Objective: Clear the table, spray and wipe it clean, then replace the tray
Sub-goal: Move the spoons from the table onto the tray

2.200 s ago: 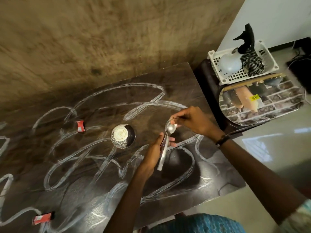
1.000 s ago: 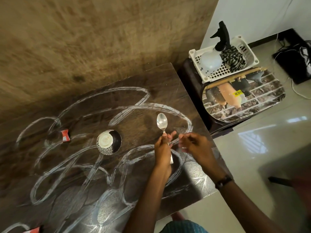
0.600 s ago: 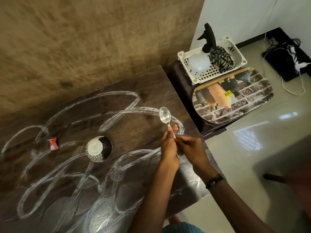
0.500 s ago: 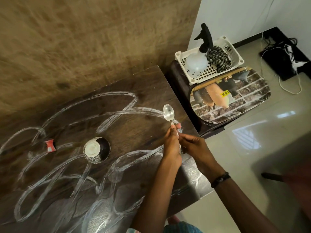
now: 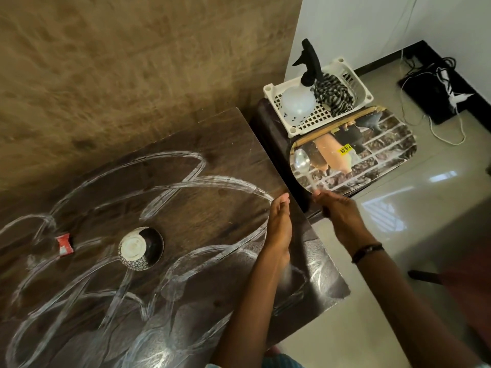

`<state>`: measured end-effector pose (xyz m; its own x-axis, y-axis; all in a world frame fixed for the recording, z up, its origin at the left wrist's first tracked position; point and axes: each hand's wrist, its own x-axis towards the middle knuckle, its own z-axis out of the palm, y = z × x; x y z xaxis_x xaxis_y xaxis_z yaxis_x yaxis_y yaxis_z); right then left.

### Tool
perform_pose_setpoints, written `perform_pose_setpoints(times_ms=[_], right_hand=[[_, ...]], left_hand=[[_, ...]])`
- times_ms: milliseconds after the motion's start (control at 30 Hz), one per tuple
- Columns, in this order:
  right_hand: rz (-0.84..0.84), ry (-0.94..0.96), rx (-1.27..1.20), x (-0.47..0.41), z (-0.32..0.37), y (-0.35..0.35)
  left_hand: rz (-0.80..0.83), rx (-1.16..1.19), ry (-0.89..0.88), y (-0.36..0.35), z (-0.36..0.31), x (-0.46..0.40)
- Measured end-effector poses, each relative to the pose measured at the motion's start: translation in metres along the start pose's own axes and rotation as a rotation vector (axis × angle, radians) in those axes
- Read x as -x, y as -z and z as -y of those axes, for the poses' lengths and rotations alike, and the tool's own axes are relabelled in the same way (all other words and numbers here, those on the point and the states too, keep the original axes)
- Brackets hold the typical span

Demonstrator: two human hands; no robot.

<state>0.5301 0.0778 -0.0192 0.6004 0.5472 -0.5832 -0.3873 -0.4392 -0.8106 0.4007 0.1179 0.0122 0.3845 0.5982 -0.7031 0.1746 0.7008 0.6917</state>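
Dark wooden table (image 5: pixel 202 187) streaked with white looping smears, set against a rough brown wall (image 5: pixel 127 62); pale tiled floor (image 5: pixel 398 274) to the right. Right hand (image 5: pixel 338 211), fingers closed round the handle end of a metal spoon (image 5: pixel 303 166), holds the spoon bowl over the near-left corner of the printed tray (image 5: pixel 385 155); whether the spoon touches the tray cannot be told. Tray lies on a low dark stand (image 5: pixel 268 128) just beside the table's right edge. Left hand (image 5: pixel 279 224), fingers straight and together, holding nothing, lies over the table's right edge. Behind the tray, touching it, a white basket (image 5: pixel 361 86) holds a spray bottle (image 5: pixel 297 102) and a striped cloth (image 5: pixel 334 94). On the table, well left of the hands: a patterned bowl (image 5: pixel 140 248) and, farther left, a red wrapper (image 5: pixel 65 244). Black cables (image 5: pixel 435 83) lie on the floor at the far right.
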Motion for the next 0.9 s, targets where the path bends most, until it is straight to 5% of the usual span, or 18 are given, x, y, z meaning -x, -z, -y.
perform_pose_setpoints(times_ms=[133, 667, 900], right_hand=[[-0.177, 0.091, 0.165, -0.056, 0.007, 0.021], [-0.251, 0.128, 0.452, -0.117, -0.005, 0.015], [-0.248, 0.370, 1.019, -0.106, 0.001, 0.009]], left_hand=[[-0.023, -0.020, 0.032, 0.009, 0.012, 0.004], [-0.097, -0.009, 0.118, 0.018, 0.034, 0.003], [-0.119, -0.007, 0.127, 0.015, 0.035, 0.003]])
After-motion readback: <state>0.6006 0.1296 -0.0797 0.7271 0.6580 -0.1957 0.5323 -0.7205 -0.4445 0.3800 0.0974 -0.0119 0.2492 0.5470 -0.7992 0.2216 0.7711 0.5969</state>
